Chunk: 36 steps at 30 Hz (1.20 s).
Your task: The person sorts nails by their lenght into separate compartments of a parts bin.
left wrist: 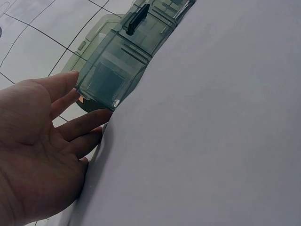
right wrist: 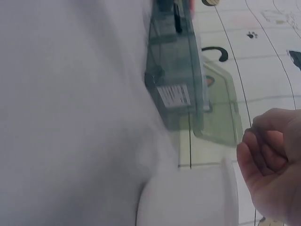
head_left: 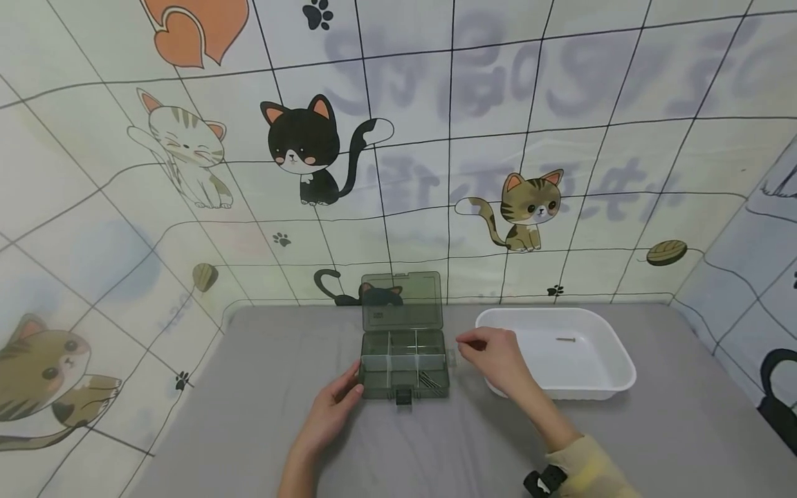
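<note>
A translucent green compartment box point(head_left: 405, 377) stands on the table with its lid point(head_left: 401, 301) raised at the back. Several thin metal screws point(head_left: 429, 380) lie in its front right compartment. My left hand point(head_left: 333, 408) rests its thumb and fingertips against the box's left end, fingers loosely extended. To the right of the box, my right hand point(head_left: 495, 356) hovers with thumb and forefinger tips together, the other fingers curled in. I cannot tell whether something small is between those tips. Behind that hand, one screw point(head_left: 565, 339) lies in the white tray point(head_left: 613, 377).
A grey cloth covers the table point(head_left: 261, 387). At the back hangs a gridded sheet point(head_left: 411, 90) printed with cartoon cats, meeting the table's far edge just behind the box. A dark strap-like object point(head_left: 776, 398) sits at the far right.
</note>
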Each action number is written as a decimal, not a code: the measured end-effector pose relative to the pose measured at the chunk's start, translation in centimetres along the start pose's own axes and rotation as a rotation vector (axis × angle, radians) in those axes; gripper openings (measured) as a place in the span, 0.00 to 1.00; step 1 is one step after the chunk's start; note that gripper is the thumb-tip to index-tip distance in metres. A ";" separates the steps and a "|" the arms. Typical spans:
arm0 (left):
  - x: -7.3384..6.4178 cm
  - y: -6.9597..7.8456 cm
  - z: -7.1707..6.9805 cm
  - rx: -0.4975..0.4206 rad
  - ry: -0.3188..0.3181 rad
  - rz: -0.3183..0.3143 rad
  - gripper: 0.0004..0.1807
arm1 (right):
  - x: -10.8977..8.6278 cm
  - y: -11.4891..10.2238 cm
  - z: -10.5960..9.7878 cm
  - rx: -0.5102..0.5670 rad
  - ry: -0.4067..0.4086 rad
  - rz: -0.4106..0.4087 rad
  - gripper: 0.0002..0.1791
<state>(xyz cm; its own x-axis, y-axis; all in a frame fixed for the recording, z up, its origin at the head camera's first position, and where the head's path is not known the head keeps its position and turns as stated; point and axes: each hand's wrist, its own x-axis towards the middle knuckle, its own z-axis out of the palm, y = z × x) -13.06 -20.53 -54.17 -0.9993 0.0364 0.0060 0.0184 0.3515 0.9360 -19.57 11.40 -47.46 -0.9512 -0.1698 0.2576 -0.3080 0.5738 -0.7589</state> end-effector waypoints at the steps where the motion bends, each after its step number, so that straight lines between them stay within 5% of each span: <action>1: 0.0 0.1 0.0 -0.006 -0.002 0.000 0.28 | 0.0 0.2 -0.4 0.004 0.004 -0.006 0.06; 7: 0.0 -0.1 -0.1 0.000 0.004 -0.005 0.27 | 0.2 1.6 -2.7 0.002 0.039 -0.045 0.05; 17: 0.0 -0.5 0.0 0.005 0.002 -0.031 0.27 | 0.5 4.0 -5.0 0.034 0.006 0.067 0.08; 24: 0.0 -0.4 0.0 0.009 -0.011 -0.023 0.28 | 1.1 5.7 -5.2 0.056 -0.081 0.167 0.12; 36: 0.0 -0.3 0.0 0.010 0.003 -0.019 0.28 | 2.6 8.4 -4.2 -0.048 -0.142 0.144 0.11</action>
<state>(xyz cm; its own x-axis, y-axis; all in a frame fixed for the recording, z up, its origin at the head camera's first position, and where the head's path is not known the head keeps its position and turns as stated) -13.07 -20.65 -54.42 -0.9996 0.0264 -0.0105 -0.0003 0.3611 0.9325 -24.57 19.19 -50.67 -0.9795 -0.1926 0.0596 -0.1710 0.6370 -0.7517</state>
